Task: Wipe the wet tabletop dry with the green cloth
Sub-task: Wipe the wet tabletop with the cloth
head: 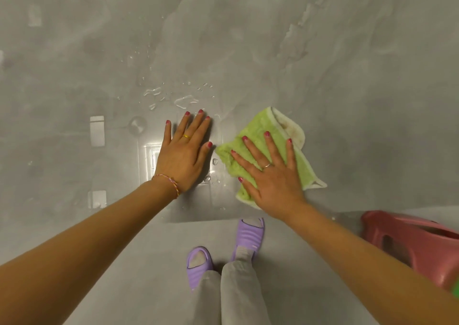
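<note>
Fingers (pixel 269 148) of your right hand (pixel 270 175) are spread flat, pressing the green cloth (pixel 250 139) onto the grey tabletop (pixel 347 76) at four o'clock. Your left hand (pixel 183 151) lies flat, fingers together, at center, water droplets (pixel 185 100) at its twelve o'clock.

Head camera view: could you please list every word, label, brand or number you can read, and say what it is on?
None can be read.
green cloth: no tag or print shows.
tabletop: only water and reflected lights.
purple slippers and pink plastic thing: no markings visible.
</note>
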